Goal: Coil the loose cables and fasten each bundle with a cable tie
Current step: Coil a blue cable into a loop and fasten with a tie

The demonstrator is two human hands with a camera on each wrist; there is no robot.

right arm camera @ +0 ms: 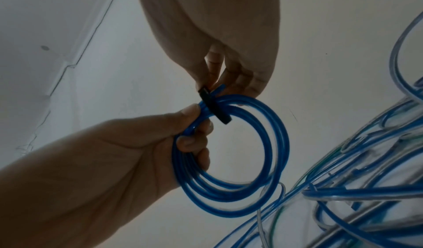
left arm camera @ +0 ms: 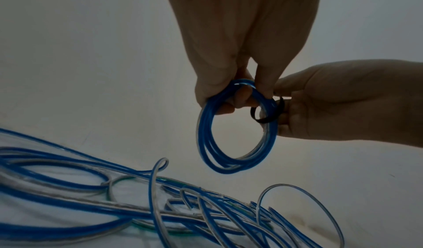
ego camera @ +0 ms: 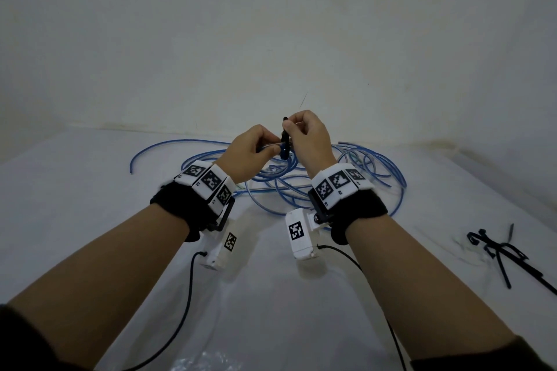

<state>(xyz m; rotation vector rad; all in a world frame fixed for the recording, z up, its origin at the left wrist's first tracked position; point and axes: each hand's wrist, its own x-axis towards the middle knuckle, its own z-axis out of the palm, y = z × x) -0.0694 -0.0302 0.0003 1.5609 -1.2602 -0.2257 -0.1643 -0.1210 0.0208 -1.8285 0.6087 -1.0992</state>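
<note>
Left hand gripping a small coil of blue cable held above the table, right hand pinching a black cable tie looped over the coil at twelve o'clock, loose cables heaped beyond, spare ties at three o'clock

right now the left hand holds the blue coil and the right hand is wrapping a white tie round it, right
Only the colour is wrong: the tie is black, as the right wrist view shows. The left hand does hold the blue coil, and the right hand wraps the tie round it.
</note>
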